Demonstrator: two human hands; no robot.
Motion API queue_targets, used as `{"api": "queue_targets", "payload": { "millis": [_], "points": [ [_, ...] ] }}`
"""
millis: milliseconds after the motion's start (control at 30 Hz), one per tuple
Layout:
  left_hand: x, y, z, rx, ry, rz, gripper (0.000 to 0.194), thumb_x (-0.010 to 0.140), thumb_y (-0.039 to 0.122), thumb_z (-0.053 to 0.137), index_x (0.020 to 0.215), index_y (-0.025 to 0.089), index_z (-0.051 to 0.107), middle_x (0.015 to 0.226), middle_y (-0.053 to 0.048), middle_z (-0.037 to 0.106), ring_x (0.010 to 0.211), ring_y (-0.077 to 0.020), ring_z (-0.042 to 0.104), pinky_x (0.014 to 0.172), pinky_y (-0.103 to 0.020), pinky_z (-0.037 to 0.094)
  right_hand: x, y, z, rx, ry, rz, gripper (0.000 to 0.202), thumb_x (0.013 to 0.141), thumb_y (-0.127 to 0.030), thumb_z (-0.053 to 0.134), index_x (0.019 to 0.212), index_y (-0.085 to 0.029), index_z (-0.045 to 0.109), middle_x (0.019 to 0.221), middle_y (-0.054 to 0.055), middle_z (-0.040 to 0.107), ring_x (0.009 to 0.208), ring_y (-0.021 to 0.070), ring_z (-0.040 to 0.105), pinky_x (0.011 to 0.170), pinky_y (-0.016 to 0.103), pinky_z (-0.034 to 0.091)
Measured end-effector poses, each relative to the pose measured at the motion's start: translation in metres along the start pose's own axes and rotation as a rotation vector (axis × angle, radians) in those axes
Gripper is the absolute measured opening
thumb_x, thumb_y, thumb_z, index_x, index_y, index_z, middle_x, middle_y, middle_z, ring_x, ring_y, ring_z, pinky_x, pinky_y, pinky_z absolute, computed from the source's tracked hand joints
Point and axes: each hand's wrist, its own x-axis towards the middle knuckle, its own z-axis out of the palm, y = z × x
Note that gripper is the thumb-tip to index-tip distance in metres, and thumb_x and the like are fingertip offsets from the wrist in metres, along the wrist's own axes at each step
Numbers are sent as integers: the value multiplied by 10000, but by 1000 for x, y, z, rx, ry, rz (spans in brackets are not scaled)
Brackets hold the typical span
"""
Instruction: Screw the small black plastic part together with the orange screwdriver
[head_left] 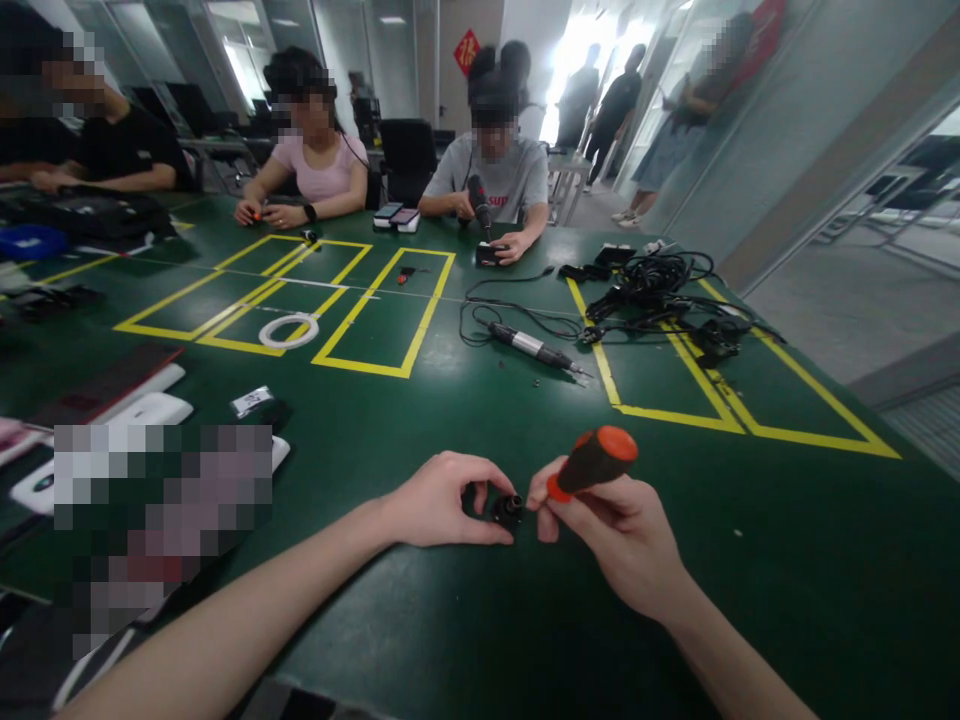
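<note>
In the head view my left hand curls its thumb and fingers around a small black round part on the green table. A short metal-looking ring or post shows at the part's top. My right hand grips a screwdriver with a black and orange handle, tilted with its butt end up and to the right. The screwdriver's shaft and tip are hidden by my right fingers. Those fingertips are close to the right side of the black part; I cannot tell whether they touch it.
Beyond my hands lies an electric screwdriver with its cord. Tangled black cables lie at right, a white ring at left. Phones and cases crowd the near left. Across the green table, a co-worker holds a power drill.
</note>
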Motion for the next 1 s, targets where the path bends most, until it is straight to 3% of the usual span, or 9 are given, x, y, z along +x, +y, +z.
{"api": "queue_targets", "payload": {
  "millis": [233,333,500,600,767,1000],
  "points": [
    [5,-2,-2,-42,31,-8,391,742,391,910,1020,147,781,709,34,672,629,-85,589,625,-192,423,2,7,6,13,126,12,325,848,-456,902,836,-179,732,757,62,735,582,157,660,573,265,605],
    [6,-3,-3,-38,38,-5,405,750,399,902,1038,141,780,731,26,686,638,-86,594,623,-193,424,3,10,5,8,110,20,336,874,-467,878,794,-172,740,722,62,727,563,161,663,564,273,603],
    [6,-3,-3,-13,43,7,357,794,374,865,1045,138,771,737,21,696,646,-94,606,631,-204,433,6,9,7,-54,116,-95,367,956,-501,789,788,-180,735,770,53,693,578,141,629,548,261,562],
    [8,-3,-4,-31,69,5,364,775,360,875,1043,139,765,690,40,657,628,-92,583,632,-210,430,8,10,8,-44,75,-96,396,982,-557,739,854,-182,732,712,34,677,578,146,647,580,266,584],
    [11,-4,-4,-43,49,-10,388,756,367,880,1042,135,755,683,44,647,609,-86,557,625,-212,436,11,15,8,-26,159,-97,389,869,-536,857,896,-183,697,768,42,729,580,146,669,566,254,597],
    [10,0,-4,-33,49,-44,358,759,374,858,1005,137,750,697,36,652,624,-95,575,615,-214,435,13,17,3,-8,229,-15,385,780,-476,941,772,-167,712,714,50,723,562,160,673,546,267,607]
  ]
}}
